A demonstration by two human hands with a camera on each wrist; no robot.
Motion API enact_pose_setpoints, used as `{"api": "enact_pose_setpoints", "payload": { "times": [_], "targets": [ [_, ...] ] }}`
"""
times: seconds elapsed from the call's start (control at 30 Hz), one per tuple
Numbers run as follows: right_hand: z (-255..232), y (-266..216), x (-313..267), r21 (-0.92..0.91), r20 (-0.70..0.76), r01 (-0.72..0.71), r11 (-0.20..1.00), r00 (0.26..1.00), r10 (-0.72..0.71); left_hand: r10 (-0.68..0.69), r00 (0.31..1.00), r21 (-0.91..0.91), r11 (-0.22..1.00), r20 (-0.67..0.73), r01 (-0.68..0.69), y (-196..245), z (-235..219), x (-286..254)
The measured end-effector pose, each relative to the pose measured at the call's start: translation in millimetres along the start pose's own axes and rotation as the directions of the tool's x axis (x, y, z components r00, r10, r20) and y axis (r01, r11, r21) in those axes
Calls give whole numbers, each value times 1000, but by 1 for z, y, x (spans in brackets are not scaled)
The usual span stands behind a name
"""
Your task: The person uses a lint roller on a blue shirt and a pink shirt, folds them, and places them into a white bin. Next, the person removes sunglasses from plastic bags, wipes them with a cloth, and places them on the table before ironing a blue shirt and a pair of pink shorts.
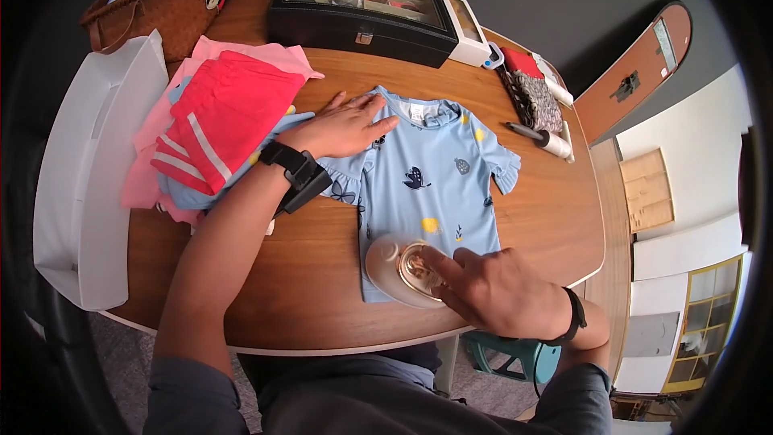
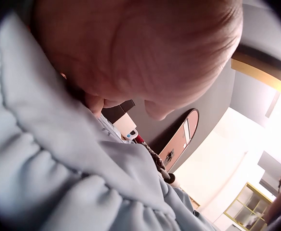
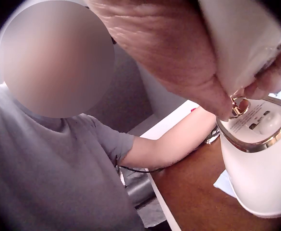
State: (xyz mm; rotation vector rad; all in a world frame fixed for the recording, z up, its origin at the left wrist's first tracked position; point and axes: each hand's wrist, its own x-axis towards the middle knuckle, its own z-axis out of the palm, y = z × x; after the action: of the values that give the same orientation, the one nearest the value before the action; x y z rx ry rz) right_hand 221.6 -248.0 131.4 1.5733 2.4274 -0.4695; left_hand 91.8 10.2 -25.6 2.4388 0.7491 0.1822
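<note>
A light blue patterned shirt (image 1: 447,165) with ruffled sleeves lies spread on the wooden table. My left hand (image 1: 342,125) rests on its shoulder near the collar, fingers extended; the left wrist view shows this hand (image 2: 145,48) above the ruffled sleeve (image 2: 73,173). Over the shirt's lower hem, my right hand (image 1: 499,290) grips a white and gold device (image 1: 394,270). In the right wrist view, fingers of the right hand (image 3: 179,53) are curled round its pale upper part, with the gold-rimmed body (image 3: 258,178) below. The hem behind the device is partly hidden.
Folded pink and red clothes (image 1: 229,109) lie left of the shirt, beside a white box (image 1: 93,185). At the back are a brown basket (image 1: 165,16), a black glass-topped case (image 1: 362,44) and a white box (image 1: 467,28). Rolls and cloth (image 1: 535,101) lie at the right edge.
</note>
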Motion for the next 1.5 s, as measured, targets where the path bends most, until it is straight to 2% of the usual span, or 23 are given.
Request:
{"api": "enact_pose_setpoints", "payload": {
  "times": [0.1,0.17,0.27,0.33,0.47,0.57,0.67,0.73,0.8,0.87,0.9,0.97,1.0,1.03,1.1,1.13,1.23,1.3,1.33,1.4,1.5],
  "targets": [
    [1,-9,-9,-1,43,-29,1000,999,29,-9,1000,-3,1000,-1,9,3,-4,-1],
    [4,-9,-15,-2,33,-22,1000,999,22,-14,998,55,998,66,10,4,-6,-2],
    [6,-12,-21,1,12,12,1000,1000,-12,-47,997,56,997,66,43,6,-7,-2],
    [5,-17,-26,-9,61,-17,1000,998,18,-50,997,44,998,65,48,8,-8,-3],
    [9,-22,-31,18,53,-35,999,998,34,-59,995,30,998,74,57,11,-11,-5],
    [7,-23,-31,1,33,-47,999,998,47,-29,997,66,998,69,24,6,-7,-1],
    [-3,-16,-23,97,6,-43,994,999,42,0,997,70,998,76,-5,0,-4,1],
    [-9,-7,-14,124,-93,-103,987,989,115,4,997,38,999,80,-7,1,-8,-2],
    [-9,7,6,130,-240,-93,987,963,122,13,996,9,1000,86,-14,3,-10,-3],
    [-13,20,27,113,-306,-74,991,946,105,88,988,120,987,128,-103,0,-13,-5],
    [-14,26,37,106,-321,-76,991,941,106,80,989,126,987,123,-96,-1,-13,-6],
    [-17,34,55,99,-336,-72,992,936,101,-26,998,-229,973,58,38,-1,-11,-6],
    [-18,38,62,98,-353,-64,993,931,95,-19,999,-321,947,43,31,-4,-11,-5],
    [-20,40,69,96,-370,-58,994,925,90,-22,999,-319,947,41,34,0,-14,-7],
    [-27,39,80,135,-364,-55,989,926,101,-96,991,-465,876,94,129,5,-21,-12],
    [-29,39,85,110,-373,-62,992,923,99,-99,991,-464,876,93,131,3,-22,-10],
    [-30,46,100,74,-379,-81,994,920,103,-83,994,-568,816,72,109,-6,-17,-5],
    [-27,56,111,41,-423,-85,996,901,94,-43,999,-767,639,30,51,-9,-12,0],
    [-27,60,116,26,-413,-118,993,903,118,-44,999,-766,640,29,51,-7,-12,-1],
    [-22,63,126,21,-442,-157,987,884,150,-117,992,-841,540,-40,30,-3,-10,-3],
    [-14,63,132,-4,-473,-212,977,862,185,-131,987,-854,520,-89,-8,-16,0,7]
  ]
}}
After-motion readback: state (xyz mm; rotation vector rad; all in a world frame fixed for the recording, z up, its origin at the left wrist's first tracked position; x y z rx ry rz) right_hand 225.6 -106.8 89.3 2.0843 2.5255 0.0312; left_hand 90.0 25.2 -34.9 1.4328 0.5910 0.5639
